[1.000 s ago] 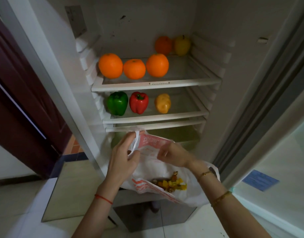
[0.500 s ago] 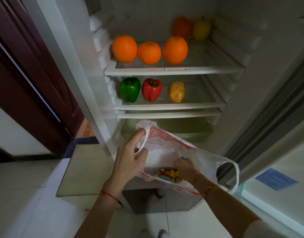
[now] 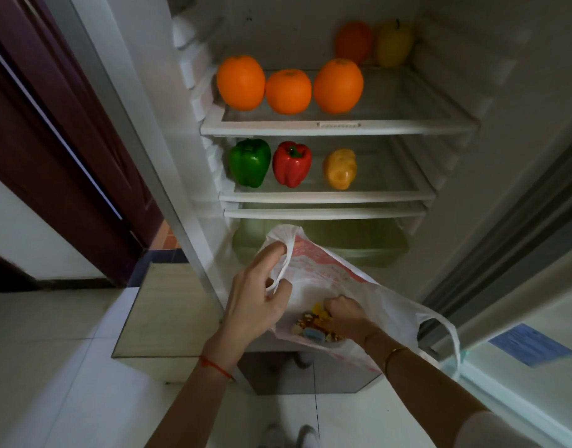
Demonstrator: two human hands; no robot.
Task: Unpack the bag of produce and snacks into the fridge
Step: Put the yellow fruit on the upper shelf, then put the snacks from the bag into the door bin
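A white plastic bag [image 3: 339, 279] with red print hangs in front of the open fridge [image 3: 339, 126]. My left hand [image 3: 257, 300] grips one bag handle and holds the mouth open. My right hand [image 3: 344, 316] is inside the bag, fingers curled into a heap of small wrapped snacks [image 3: 312, 328]; its fingertips are hidden. The other handle [image 3: 449, 337] hangs loose on the right. On the top shelf lie three oranges [image 3: 289, 91], with an orange fruit [image 3: 352, 42] and a yellow fruit [image 3: 394, 43] behind.
The middle shelf carries a green pepper [image 3: 249, 162], a red pepper [image 3: 291, 163] and a yellow pepper [image 3: 340, 168]. A greenish crisper drawer [image 3: 359, 242] sits below. The fridge door [image 3: 520, 302] stands open at the right, a dark wooden door [image 3: 61, 130] at the left.
My right hand has gone from the bag's rim down into the bag onto the snacks. The left hand kept its hold on the handle. The view moved closer to the shelves.
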